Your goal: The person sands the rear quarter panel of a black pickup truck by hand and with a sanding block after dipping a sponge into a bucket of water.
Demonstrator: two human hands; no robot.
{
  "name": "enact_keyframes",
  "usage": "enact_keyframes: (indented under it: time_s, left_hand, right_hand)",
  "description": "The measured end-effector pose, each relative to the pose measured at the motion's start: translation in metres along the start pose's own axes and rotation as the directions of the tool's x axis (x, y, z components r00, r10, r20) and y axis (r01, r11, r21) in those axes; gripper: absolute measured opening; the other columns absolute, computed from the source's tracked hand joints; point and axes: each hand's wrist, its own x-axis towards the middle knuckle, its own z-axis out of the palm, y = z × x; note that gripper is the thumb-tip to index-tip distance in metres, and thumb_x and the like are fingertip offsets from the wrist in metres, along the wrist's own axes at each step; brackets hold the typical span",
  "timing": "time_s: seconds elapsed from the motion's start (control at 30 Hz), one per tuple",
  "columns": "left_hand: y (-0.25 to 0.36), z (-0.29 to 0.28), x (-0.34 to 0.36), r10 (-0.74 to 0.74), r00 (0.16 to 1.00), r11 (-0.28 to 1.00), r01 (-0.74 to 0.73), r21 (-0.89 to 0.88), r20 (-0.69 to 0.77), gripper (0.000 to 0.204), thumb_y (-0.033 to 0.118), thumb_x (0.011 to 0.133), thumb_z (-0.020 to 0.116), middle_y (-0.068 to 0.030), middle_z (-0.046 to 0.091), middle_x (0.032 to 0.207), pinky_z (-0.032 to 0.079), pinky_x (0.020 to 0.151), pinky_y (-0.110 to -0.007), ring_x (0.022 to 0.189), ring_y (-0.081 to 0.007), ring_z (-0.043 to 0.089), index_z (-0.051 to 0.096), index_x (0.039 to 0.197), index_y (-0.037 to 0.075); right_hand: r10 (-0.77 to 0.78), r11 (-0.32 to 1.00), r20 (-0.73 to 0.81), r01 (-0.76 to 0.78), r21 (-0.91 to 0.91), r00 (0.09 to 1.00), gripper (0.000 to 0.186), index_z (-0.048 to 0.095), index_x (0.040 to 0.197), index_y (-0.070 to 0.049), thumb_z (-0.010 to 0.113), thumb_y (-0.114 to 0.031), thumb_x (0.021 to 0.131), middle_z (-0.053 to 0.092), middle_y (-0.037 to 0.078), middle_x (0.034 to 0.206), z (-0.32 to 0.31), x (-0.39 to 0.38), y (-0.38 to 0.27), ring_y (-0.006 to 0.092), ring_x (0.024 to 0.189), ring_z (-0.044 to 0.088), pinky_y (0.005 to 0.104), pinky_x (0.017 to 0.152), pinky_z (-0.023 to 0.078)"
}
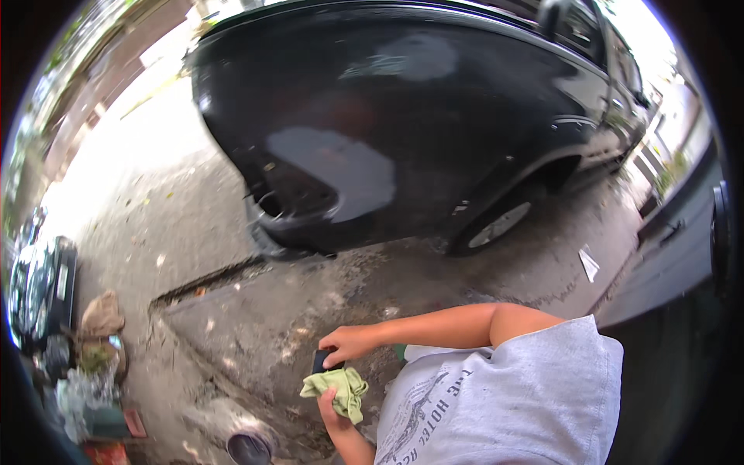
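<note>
My left hand [333,409] comes up from the lower edge and holds a crumpled light-green cloth [341,387]. My right hand [347,341] reaches across from the right, just above the cloth. Its fingers close on a small dark flat object [320,361], partly hidden by the cloth. Both hands are close together in front of my grey printed T-shirt [511,403]. They hover over stained concrete ground [271,325].
A black car [387,124] fills the upper middle, its wheel [496,225] at the right. A drain groove [209,279] crosses the ground. A parked motorbike [39,287] and bags of rubbish [93,356] stand at the left. A white paper scrap [589,263] lies at the right.
</note>
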Motion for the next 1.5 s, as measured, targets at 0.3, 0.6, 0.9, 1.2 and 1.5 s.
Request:
enact_keyframes:
  time_s: [0.3, 0.6, 0.9, 1.2, 1.5]
  left_hand:
    - [0.044, -0.063, -0.019, 0.165, 0.979, 0.973, -0.182, -0.143, -0.123, 0.086, 0.009, 0.084, 0.063, -0.0199, 0.053, 0.149, 0.057, 0.102, -0.053, 0.126, -0.0373, 0.062, 0.029, 0.163, 0.011]
    - [0.105, -0.205, -0.066, 0.197, 0.792, 0.838, -0.442, -0.32, -0.579, 0.058, 0.046, 0.109, 0.049, -0.0148, 0.066, 0.136, 0.056, 0.101, -0.049, 0.119, -0.0307, 0.067, 0.054, 0.146, 0.001]
    - [0.189, -0.329, -0.052, 0.343, 0.442, 0.867, -0.489, 0.099, -0.829, 0.031, 0.011, 0.098, 0.058, -0.0145, 0.073, 0.116, 0.06, 0.092, -0.038, 0.102, -0.0251, 0.073, 0.066, 0.127, 0.001]
    - [0.224, -0.52, -0.051, 0.418, 0.17, 0.908, -0.093, 0.408, -0.893, 0.015, 0.012, 0.092, 0.057, -0.0098, 0.071, 0.089, 0.055, 0.074, -0.04, 0.082, -0.0227, 0.069, 0.07, 0.088, 0.006]
    - [0.242, -0.668, -0.031, 0.316, 0.202, 0.648, 0.667, 0.367, -0.927, 0.038, 0.039, 0.084, 0.077, -0.0217, 0.074, 0.099, 0.054, 0.092, -0.048, 0.101, -0.0402, 0.07, 0.073, 0.097, 0.004]
  right_hand:
    - [0.154, 0.98, -0.232, -0.118, 0.161, 0.96, 0.026, 0.06, 0.113, -0.004, 0.073, -0.02, 0.098, 0.071, 0.01, 0.087, 0.03, 0.09, -0.011, 0.0151, 0.061, 0.068, 0.0346, 0.057, 0.054]
    - [0.506, 0.848, 0.018, -0.501, 0.171, 0.862, 0.037, 0.052, 0.121, -0.006, 0.074, -0.009, 0.091, 0.065, 0.007, 0.08, 0.02, 0.152, 0.122, 0.0125, 0.062, 0.062, 0.0289, 0.05, 0.047]
    - [0.676, 0.686, -0.114, -0.678, -0.264, 0.728, 0.081, 0.025, 0.167, -0.025, 0.046, 0.006, 0.094, 0.072, 0.019, 0.096, -0.015, 0.123, 0.238, 0.0237, 0.063, 0.071, 0.0386, 0.052, 0.055]
    - [0.861, 0.471, -0.122, -0.864, -0.179, 0.494, 0.053, 0.067, 0.132, -0.017, 0.04, 0.008, 0.094, 0.073, 0.025, 0.098, -0.047, 0.098, 0.253, 0.0353, 0.072, 0.077, 0.0459, 0.054, 0.063]
    - [0.882, 0.225, -0.329, -0.914, -0.338, 0.339, 0.032, 0.07, 0.125, -0.014, 0.062, -0.013, 0.094, 0.075, 0.02, 0.102, 0.04, 0.007, 0.189, 0.0351, 0.08, 0.077, 0.0466, 0.068, 0.064]
